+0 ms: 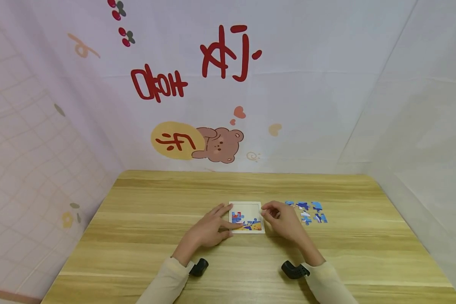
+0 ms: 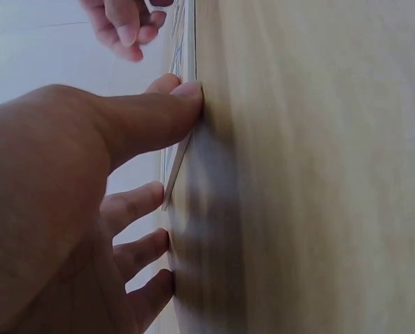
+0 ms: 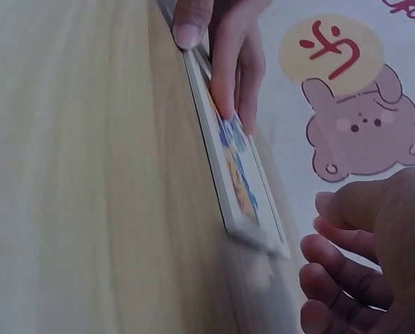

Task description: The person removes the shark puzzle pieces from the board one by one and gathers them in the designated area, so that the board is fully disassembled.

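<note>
A white-framed jigsaw tray (image 1: 247, 216) lies on the table, with joined blue, red and yellow pieces along its lower and left parts. My left hand (image 1: 211, 228) rests at its left side, fingers spread and fairly straight. In the left wrist view the left thumb (image 2: 155, 118) lies against the tray's near edge. The left index finger presses on the assembled pieces in the right wrist view. My right hand (image 1: 286, 221) hovers by the tray's right edge, fingers loosely bent. In the right wrist view no piece shows between the right thumb (image 3: 353, 203) and fingers.
Several loose blue-and-white jigsaw pieces (image 1: 317, 206) lie on the table just right of the right hand. The wooden table (image 1: 167, 190) meets a printed cloth backdrop (image 1: 307, 84) at the back. A black wrist camera (image 1: 294, 270) is strapped to each wrist.
</note>
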The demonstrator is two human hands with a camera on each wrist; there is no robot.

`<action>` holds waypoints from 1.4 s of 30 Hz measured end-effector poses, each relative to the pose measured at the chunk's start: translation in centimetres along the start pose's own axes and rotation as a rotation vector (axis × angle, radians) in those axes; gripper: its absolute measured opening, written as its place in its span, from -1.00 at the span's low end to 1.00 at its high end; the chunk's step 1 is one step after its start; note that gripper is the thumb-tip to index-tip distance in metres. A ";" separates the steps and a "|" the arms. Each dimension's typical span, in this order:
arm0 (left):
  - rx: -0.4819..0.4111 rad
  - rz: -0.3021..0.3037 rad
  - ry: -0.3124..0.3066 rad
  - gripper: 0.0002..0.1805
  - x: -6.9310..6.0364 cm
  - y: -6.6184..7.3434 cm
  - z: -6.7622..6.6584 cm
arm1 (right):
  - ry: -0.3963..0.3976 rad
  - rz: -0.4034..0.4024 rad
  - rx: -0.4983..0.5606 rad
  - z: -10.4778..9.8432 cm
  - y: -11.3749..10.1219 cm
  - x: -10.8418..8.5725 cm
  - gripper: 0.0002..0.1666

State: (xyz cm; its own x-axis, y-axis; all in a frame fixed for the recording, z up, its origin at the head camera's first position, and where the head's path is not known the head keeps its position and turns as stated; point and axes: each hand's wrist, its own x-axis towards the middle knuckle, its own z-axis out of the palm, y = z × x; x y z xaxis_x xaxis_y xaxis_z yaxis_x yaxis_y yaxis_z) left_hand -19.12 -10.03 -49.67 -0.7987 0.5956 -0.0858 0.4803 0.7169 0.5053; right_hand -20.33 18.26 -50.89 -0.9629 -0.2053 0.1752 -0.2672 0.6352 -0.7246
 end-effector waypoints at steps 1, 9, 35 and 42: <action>0.001 -0.002 0.000 -0.61 0.0 0.0 0.0 | -0.008 -0.004 0.006 0.3 -0.3 0.2 -0.89; 0.003 0.000 0.009 -0.62 0.0 0.0 0.0 | -0.061 0.006 0.038 2.3 -2.1 1.3 -0.84; -0.025 0.012 0.021 -0.62 0.1 0.0 0.0 | -0.067 0.044 -0.013 5.3 -3.1 1.9 -0.80; -0.032 0.013 0.027 -0.62 0.0 0.0 0.1 | -0.052 0.020 -0.023 5.5 -3.2 1.8 -0.80</action>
State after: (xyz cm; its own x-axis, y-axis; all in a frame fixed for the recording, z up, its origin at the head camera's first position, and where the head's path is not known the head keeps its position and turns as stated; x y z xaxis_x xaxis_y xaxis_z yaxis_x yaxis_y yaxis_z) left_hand -19.07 -9.96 -49.76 -0.8020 0.5946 -0.0565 0.4790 0.6968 0.5338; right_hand -21.00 11.82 -51.93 -0.9649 -0.2307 0.1257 -0.2497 0.6561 -0.7122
